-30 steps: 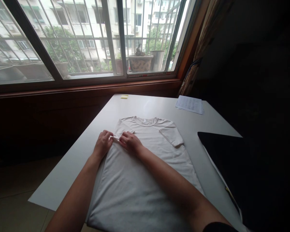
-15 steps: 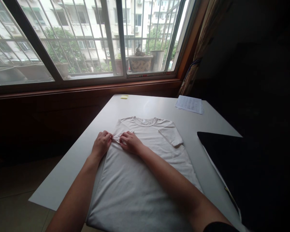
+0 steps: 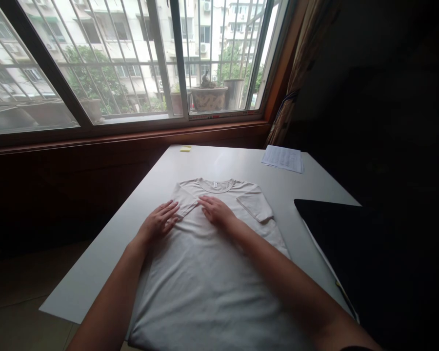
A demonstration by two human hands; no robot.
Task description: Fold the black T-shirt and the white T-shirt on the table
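Note:
A pale, off-white T-shirt (image 3: 205,273) lies spread on the white table (image 3: 106,258), its neckline toward the window and its lower end at the near edge. Both sleeves lie folded in over the body. My left hand (image 3: 160,220) rests at the shirt's left edge by the left sleeve, fingers stretched out. Over the upper chest, at the inner end of that sleeve, is my right hand (image 3: 217,210), its fingers extended on the cloth. Neither hand grips the fabric. My right forearm crosses above the shirt and hides part of its right side.
Papers (image 3: 283,159) lie at the table's far right, and a small yellow note (image 3: 185,148) at the far left corner. A large black item (image 3: 332,248) covers the right side. Beyond the table stands a barred window (image 3: 131,63) with a curtain (image 3: 289,92).
Both hands have let go of the pinched cloth at the left sleeve, and their fingers have straightened. My right hand has shifted right, uncovering the left sleeve's hem. The view has tilted slightly.

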